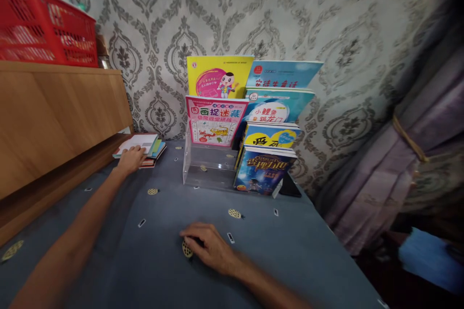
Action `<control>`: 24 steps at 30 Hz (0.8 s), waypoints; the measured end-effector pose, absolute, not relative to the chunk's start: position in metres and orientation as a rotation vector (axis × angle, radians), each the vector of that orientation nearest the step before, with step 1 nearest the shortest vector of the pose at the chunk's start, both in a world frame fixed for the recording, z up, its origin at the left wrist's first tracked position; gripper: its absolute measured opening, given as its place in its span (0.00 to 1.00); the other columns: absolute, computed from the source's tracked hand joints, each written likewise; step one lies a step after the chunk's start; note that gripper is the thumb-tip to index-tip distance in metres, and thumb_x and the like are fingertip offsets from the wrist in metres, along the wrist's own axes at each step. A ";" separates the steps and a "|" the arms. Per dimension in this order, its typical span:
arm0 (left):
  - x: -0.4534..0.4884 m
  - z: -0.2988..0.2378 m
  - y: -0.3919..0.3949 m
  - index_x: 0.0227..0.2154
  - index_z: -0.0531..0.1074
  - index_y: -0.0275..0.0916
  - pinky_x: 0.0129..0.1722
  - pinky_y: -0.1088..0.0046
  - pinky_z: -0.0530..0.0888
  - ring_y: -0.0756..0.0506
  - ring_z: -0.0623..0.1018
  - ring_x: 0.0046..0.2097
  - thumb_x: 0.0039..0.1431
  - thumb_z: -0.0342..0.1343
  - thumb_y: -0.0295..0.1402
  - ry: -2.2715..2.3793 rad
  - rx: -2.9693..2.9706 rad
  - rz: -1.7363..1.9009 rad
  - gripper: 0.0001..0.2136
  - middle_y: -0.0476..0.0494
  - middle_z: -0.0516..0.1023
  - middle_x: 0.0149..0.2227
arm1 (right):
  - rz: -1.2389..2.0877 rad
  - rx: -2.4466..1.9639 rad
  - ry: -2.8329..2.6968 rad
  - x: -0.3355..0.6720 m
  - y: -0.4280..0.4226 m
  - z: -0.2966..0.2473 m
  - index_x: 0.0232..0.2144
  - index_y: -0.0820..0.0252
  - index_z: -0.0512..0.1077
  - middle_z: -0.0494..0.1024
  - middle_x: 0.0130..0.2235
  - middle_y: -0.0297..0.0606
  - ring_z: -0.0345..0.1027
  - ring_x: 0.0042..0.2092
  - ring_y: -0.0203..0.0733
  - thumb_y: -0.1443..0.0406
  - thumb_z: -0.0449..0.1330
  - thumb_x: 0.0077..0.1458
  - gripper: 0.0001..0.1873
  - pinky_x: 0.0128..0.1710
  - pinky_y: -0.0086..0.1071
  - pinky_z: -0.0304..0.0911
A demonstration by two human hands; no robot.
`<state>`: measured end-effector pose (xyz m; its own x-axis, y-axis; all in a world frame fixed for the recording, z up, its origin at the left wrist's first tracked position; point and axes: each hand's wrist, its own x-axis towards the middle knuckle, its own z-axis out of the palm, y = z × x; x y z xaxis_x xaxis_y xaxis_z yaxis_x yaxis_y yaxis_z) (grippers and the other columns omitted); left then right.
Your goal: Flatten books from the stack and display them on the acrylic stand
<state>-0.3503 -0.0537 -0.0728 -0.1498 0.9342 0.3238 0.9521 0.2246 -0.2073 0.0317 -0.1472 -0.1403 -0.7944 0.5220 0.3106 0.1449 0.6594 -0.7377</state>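
Observation:
Several books and booklets lie stacked at the left back of the table, with a white-covered book [136,142] on top. My left hand [132,158] rests on the front of this stack, fingers spread over the white book; its thumb is not clearly visible. My right hand [208,246] is low over the tablecloth at the front middle, fingers loosely bent, a gap beside the thumb and nothing visible in it. Beyond it stands a clear stepped book rack [206,174]. It holds a pink picture book [217,123], a yellow book [219,77] and a dark blue book [263,171] among others.
A wooden cabinet [61,116] borders the table on the left, with a red basket [47,24] on it. Patterned wallpaper [348,58] rises behind the rack. A tied purple curtain [384,183] hangs at right. A dark flat object [290,187] lies beside the rack.

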 end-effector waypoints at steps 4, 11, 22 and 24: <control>-0.349 -0.070 -0.054 0.52 0.74 0.38 0.47 0.58 0.71 0.33 0.74 0.54 0.68 0.39 0.32 -2.129 -1.751 -0.038 0.20 0.30 0.74 0.51 | 0.982 -0.570 -2.374 0.032 -0.149 -0.142 0.48 0.60 0.79 0.84 0.45 0.44 0.77 0.49 0.45 0.65 0.55 0.65 0.15 0.54 0.38 0.66; -0.346 -0.066 -0.058 0.49 0.75 0.34 0.46 0.64 0.73 0.36 0.76 0.51 0.65 0.39 0.26 -2.081 -1.809 -0.049 0.19 0.31 0.77 0.46 | 0.934 -0.547 -2.453 0.031 -0.147 -0.140 0.50 0.59 0.79 0.84 0.45 0.42 0.77 0.46 0.41 0.67 0.56 0.65 0.15 0.50 0.32 0.67; -0.337 -0.073 -0.069 0.61 0.65 0.32 0.55 0.42 0.68 0.29 0.68 0.62 0.64 0.44 0.31 -2.016 -1.741 -0.070 0.23 0.24 0.69 0.61 | 0.935 -0.534 -2.456 0.031 -0.146 -0.138 0.50 0.61 0.78 0.84 0.46 0.43 0.78 0.47 0.42 0.68 0.56 0.64 0.16 0.50 0.32 0.68; -0.340 -0.075 -0.069 0.65 0.60 0.33 0.57 0.37 0.66 0.29 0.64 0.66 0.62 0.42 0.26 -2.113 -1.732 -0.038 0.27 0.25 0.64 0.66 | 0.923 -0.549 -2.457 0.031 -0.146 -0.137 0.50 0.60 0.78 0.84 0.45 0.42 0.78 0.47 0.41 0.68 0.56 0.64 0.15 0.51 0.33 0.67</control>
<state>-0.3404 -0.0694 -0.0749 -0.1474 0.9343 0.3245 0.9453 0.2296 -0.2318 0.0312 -0.1464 -0.1370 -0.8167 0.5083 0.2732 0.2026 0.6960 -0.6889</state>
